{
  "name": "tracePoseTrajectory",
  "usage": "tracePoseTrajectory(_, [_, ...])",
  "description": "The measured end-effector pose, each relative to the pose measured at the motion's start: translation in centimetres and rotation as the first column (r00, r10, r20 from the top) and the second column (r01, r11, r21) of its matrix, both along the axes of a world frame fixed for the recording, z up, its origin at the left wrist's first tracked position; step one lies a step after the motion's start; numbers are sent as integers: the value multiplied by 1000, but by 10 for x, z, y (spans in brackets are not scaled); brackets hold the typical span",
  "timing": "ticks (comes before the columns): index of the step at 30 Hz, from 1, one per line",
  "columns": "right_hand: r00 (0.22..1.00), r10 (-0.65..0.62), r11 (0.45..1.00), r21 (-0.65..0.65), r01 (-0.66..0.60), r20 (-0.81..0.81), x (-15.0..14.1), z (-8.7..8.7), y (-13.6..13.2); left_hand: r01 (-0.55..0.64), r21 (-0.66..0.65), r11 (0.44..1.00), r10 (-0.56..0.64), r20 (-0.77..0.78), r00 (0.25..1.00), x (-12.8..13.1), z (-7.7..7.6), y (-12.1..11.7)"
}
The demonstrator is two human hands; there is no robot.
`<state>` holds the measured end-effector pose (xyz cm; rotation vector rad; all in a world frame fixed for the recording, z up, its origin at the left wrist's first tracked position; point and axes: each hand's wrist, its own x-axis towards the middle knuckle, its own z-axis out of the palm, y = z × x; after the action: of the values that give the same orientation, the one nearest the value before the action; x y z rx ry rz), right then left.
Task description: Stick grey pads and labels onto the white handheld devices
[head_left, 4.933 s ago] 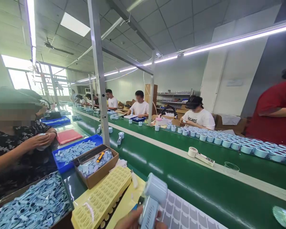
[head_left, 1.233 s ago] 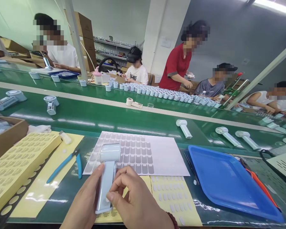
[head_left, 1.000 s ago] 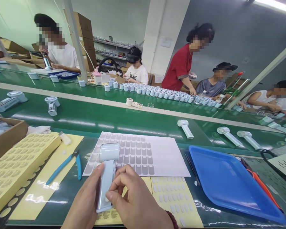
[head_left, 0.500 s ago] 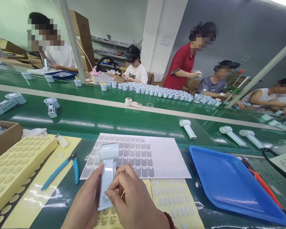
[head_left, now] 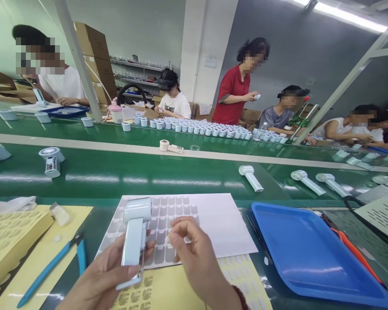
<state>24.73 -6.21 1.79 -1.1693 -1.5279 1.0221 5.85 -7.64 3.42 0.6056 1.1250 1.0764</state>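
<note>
My left hand (head_left: 111,271) grips the handle of a pale blue handheld fan body (head_left: 134,237), head pointing away from me. Over a white sheet of grey stickers (head_left: 213,219), my right hand (head_left: 194,249) hovers with thumb and forefinger pinched together at the sheet's surface; whether a sticker is between them I cannot tell. The right hand is off the fan. Under my hands lies a yellow backing sheet (head_left: 168,292) with small printed labels.
A blue tray (head_left: 304,254) sits at the right. Blue-handled cutters (head_left: 51,262) and yellow sheets (head_left: 9,237) lie at the left. Fan bodies (head_left: 250,176) ride the green conveyor (head_left: 148,172). Several people work across the belt; one in red (head_left: 234,92) stands.
My right hand has left the fan's handle and moved right onto the grey sticker sheet. The left hand has tilted the fan leftward. The view has panned slightly right.
</note>
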Motion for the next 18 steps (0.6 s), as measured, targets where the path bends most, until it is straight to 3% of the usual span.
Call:
tracePoseTrajectory(2, [929, -112, 993, 72, 93, 353, 20, -1, 18, -8, 40, 999, 10, -65, 998, -9, 6, 24])
tracePoseTrajectory(3, [880, -149, 989, 84, 125, 452, 29, -2, 28, -7, 62, 998, 13, -104, 995, -14, 10, 39])
tracePoseTrajectory(7, [751, -208, 975, 74, 208, 627, 52, -15, 57, -45, 145, 988, 76, -217, 973, -26, 16, 109])
tracePoseTrajectory(12, [658, -258, 963, 137, 231, 707, 59, -54, 70, -158, 290, 944, 251, -320, 913, -30, 10, 181])
tracePoseTrajectory(14, [605, -367, 930, 277, 241, 707, 63, -73, 75, -213, 346, 914, 340, -364, 867, -35, 7, 198])
tracePoseTrajectory(18, [642, -465, 870, 449, 203, 610, 70, -105, 91, -324, 440, 838, 516, -444, 732, -60, 5, 222])
